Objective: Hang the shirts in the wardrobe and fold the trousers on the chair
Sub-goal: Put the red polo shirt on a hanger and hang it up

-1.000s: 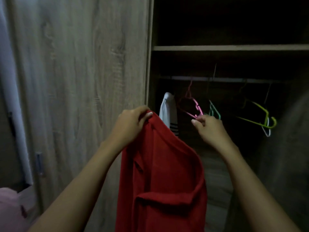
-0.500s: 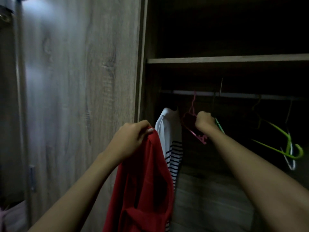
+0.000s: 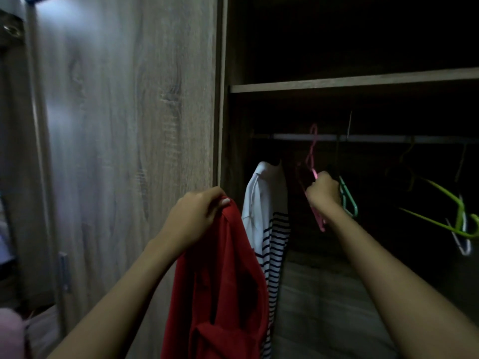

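Note:
My left hand [image 3: 197, 216] grips the top edge of a red shirt [image 3: 223, 288], which hangs down in front of the wardrobe's left side. Inside the dark wardrobe my right hand [image 3: 324, 193] is closed around a pink hanger [image 3: 312, 151] whose hook sits at the metal rail [image 3: 375, 138]. A white shirt with navy stripes [image 3: 269, 211] hangs on the rail just left of the pink hanger, right behind the red shirt.
A green hanger [image 3: 348, 198] hangs just right of my right hand. Lime and white hangers [image 3: 458, 218] hang farther right. A wooden shelf [image 3: 350, 82] runs above the rail. The wardrobe door [image 3: 124, 151] stands at the left, with pink fabric [image 3: 10, 330] at the bottom left.
My right hand went from the pink hanger's lower end up to grip it near its neck and has lifted it slightly. The view tilted up. The left hand kept its hold on the red shirt.

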Demonstrator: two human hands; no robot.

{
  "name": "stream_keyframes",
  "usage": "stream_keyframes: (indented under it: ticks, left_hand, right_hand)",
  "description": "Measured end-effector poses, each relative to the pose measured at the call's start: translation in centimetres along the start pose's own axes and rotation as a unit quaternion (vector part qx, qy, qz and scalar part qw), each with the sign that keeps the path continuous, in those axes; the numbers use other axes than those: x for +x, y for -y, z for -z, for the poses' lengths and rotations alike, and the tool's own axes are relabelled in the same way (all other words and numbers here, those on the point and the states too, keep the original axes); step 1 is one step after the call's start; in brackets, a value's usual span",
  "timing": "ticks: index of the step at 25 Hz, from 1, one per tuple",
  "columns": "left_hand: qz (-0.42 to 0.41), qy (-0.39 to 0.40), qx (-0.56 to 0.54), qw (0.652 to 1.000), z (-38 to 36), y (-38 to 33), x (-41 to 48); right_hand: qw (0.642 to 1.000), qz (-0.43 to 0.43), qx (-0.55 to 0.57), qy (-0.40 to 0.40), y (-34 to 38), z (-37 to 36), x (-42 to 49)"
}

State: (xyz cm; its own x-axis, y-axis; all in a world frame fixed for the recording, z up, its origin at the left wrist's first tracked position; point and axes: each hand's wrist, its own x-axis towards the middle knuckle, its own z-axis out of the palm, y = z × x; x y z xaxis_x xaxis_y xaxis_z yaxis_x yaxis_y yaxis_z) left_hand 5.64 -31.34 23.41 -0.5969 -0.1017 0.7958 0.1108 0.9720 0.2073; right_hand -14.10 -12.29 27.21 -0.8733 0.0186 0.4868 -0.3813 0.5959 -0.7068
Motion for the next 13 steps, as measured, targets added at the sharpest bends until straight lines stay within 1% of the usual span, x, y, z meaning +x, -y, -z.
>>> stream_keyframes:
  ticks: [3,8,11,13]
  left_hand:
    - [0.006,0.001,0.008,1.0,1.4,0.7,-0.9]
    - [-0.006,-0.025,0.033,0.999,5.3,2.5,-3.6]
    - [-0.016,-0.029,0.05,0.998,8.2,3.7,-5.4]
    - [-0.013,-0.031,0.069,0.997,10.2,4.6,-6.8]
  right_hand:
    - [0.998,0.016,0.054,-0.024,-0.5,0.0,-4.5]
    - [0.985,0.041,0.151,-0.067,0.2,1.1,-14.1]
    - [0.972,0.077,0.199,-0.099,1.1,0.6,-19.7]
    - [0.956,0.093,0.25,-0.125,1.7,-0.4,-23.0]
